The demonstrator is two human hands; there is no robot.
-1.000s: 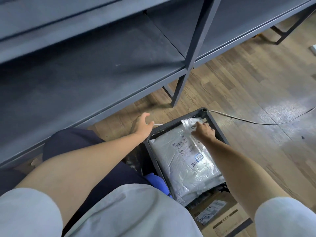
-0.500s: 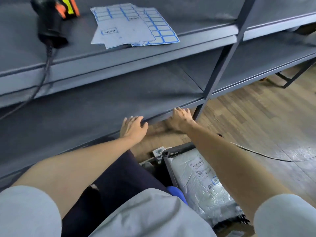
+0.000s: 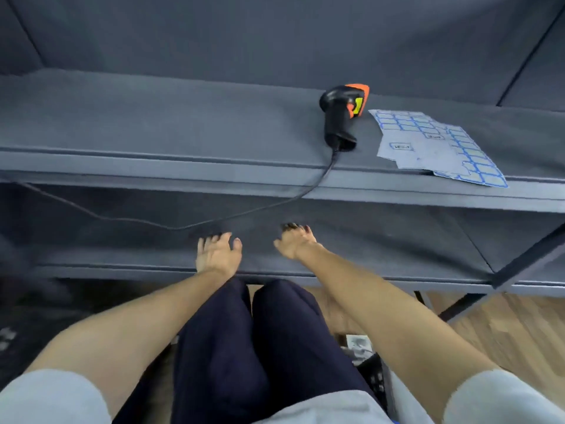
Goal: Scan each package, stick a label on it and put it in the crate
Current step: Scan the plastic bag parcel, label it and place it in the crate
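Both bare arms reach forward over the knees toward the lower shelf. The left hand hovers palm down with fingers spread and loose, holding nothing. The right hand is just beside it, fingers extended and empty, though blur hides whether the tips touch the shelf. The scanner and label sheets lie side by side on the upper shelf. The crate is barely visible at the right knee.

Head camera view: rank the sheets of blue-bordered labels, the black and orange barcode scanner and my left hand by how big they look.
1. Sheets of blue-bordered labels, clearly largest.
2. Black and orange barcode scanner and left hand: they look alike, and the hand is nearer the camera, so I won't rank them.
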